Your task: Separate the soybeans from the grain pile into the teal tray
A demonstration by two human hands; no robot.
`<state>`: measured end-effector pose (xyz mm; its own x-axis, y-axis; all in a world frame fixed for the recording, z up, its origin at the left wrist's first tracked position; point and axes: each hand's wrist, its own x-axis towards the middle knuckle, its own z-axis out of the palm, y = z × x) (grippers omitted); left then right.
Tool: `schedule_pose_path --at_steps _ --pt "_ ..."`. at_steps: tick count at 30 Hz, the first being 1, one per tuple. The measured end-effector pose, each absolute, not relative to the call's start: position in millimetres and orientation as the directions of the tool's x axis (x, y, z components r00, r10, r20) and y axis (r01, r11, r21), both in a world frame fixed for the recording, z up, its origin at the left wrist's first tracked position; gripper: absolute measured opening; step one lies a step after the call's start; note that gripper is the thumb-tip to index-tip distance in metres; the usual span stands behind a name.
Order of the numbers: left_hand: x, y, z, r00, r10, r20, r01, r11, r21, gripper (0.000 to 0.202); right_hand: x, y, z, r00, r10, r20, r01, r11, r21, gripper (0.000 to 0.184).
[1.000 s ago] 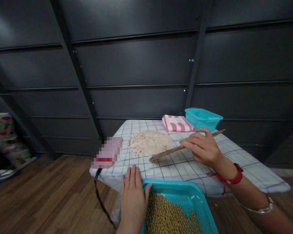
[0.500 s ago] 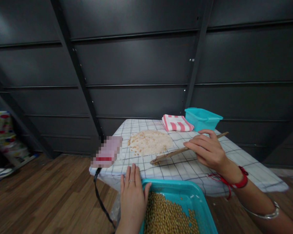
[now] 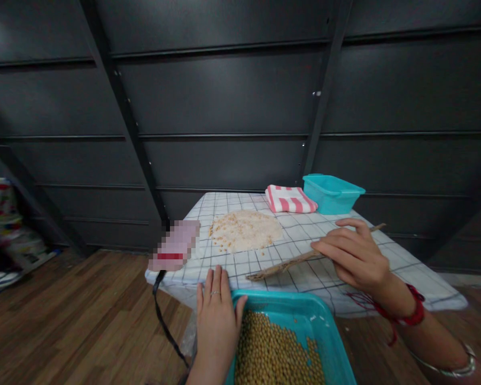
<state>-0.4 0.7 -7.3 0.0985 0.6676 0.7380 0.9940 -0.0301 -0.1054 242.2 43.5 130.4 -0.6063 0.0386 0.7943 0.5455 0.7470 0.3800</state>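
Stick (image 3: 284, 266) partly behind right fingers (image 3: 340, 247)

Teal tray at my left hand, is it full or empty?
Partly filled: beans cover much of the tray, but bare teal shows toward its far right.

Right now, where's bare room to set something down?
Bare: the checked tablecloth right of the right hand, and the patch between striped towel and stick. Crowded: under the pale pile, and the front edge by left hand and bean tray.
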Motion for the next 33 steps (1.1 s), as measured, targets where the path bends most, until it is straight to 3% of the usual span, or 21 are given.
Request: schedule_pose_path --at_steps 10,18,33 --pt "-1 1 -10 0.062 0.682 0.728 0.998 -0.05 -0.038 0.048 252 11 135 -0.597 0.147 0.789 0.638 0.682 0.357 0.032" --pt "0 0 -6 0.092 0.665 0.741 0.996 -0.044 -0.083 0.05 260 43 138 -0.594 -0.007 0.805 0.698 0.492 0.52 0.033" --pt "1 1 -6 0.107 0.659 0.745 0.993 -0.04 -0.108 0.051 265 80 126 -0.639 0.075 0.766 0.735 0.354 0.578 0.024"
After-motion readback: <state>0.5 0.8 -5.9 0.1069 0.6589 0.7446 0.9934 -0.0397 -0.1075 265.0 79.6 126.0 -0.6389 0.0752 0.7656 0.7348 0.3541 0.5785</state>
